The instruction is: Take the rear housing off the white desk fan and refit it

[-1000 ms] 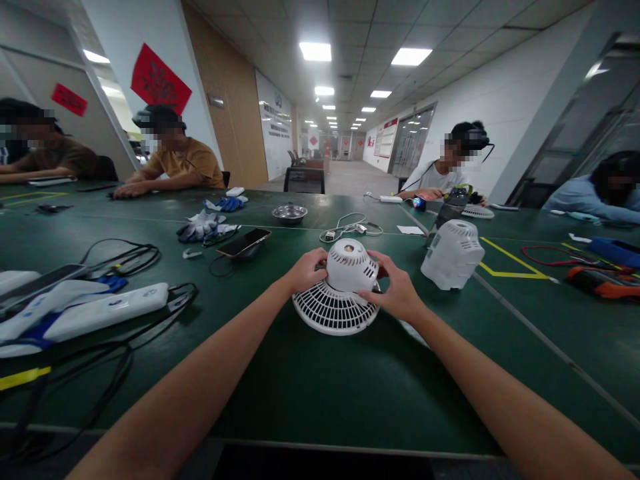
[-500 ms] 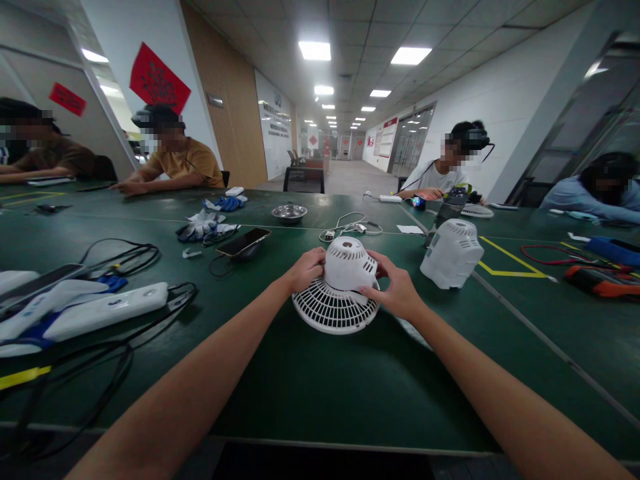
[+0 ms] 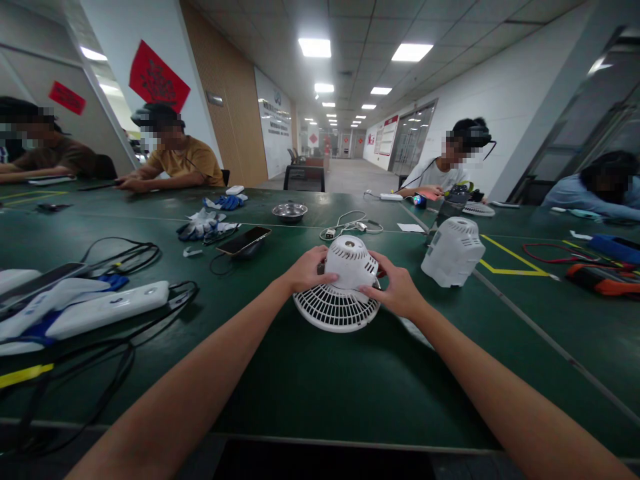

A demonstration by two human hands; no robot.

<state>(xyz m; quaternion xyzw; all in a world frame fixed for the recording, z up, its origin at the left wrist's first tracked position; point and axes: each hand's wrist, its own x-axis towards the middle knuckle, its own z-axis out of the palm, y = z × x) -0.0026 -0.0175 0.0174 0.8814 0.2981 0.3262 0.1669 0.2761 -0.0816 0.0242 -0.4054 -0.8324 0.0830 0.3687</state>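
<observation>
A white fan head lies grille down on the green table [image 3: 300,393], its round slatted grille [image 3: 336,312] spreading toward me. On top sits the domed white motor cover [image 3: 349,263], with vent slots around its crown and side. My left hand [image 3: 314,268] grips the cover's left side, thumb laid across its front. From the right, my right hand [image 3: 393,283] holds the cover, thumb at its lower edge near the grille. The far fingers of both hands are partly hidden behind the cover.
Right of the fan stands a white vented housing [image 3: 453,253]. A white cable [image 3: 353,227] and a steel bowl [image 3: 289,212] lie beyond. To the left are a phone [image 3: 244,241], gloves [image 3: 205,225] and white devices with black cords [image 3: 110,312]. Several people sit around the table.
My left thumb has come round onto the front of the motor cover. My right hand keeps its hold, and the fan head stays in nearly the same place.
</observation>
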